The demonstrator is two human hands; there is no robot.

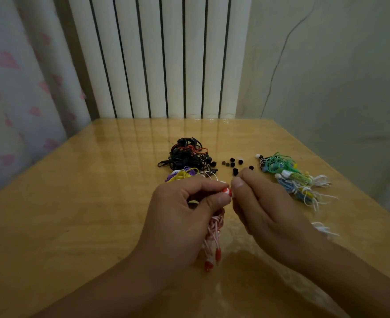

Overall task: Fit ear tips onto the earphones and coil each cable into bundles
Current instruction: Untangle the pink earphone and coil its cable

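My left hand [180,214] pinches a red-and-white earbud [227,192] between thumb and forefinger. Its red-and-white striped cable [213,235] hangs below the hand to the table. My right hand [265,210] meets the earbud from the right, thumb and forefinger pinched at its tip; whatever they hold is hidden. Several loose black ear tips [234,165] lie on the table just beyond my hands.
A tangled black and orange earphone pile [187,154] lies behind the left hand, with yellow and purple cables [182,174] in front of it. Coiled green, blue and white bundles [295,177] lie at the right. A white cable [322,228] shows by my right wrist. A radiator [162,56] stands behind the wooden table [74,203].
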